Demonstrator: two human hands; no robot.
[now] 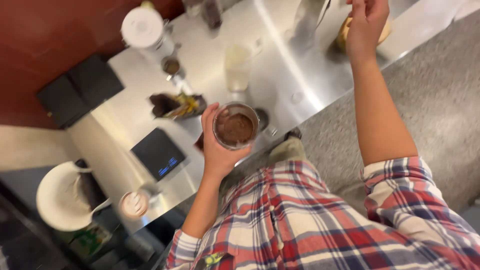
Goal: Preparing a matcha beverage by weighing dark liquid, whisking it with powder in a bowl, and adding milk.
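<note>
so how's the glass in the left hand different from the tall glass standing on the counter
The glass in the left hand is held off the counter and holds a brown drink; the tall glass stands untouched on the steel counter, looks pale and taller. Both are clear.

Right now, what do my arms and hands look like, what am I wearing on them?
Both hands, left hand and right hand, are bare, with no gloves. The forearms are uncovered; the sleeves of a red, white and blue plaid shirt are rolled up near the elbows. No watch or rings visible.

Shiny steel counter against a dark red wall, grey speckled floor.
</note>
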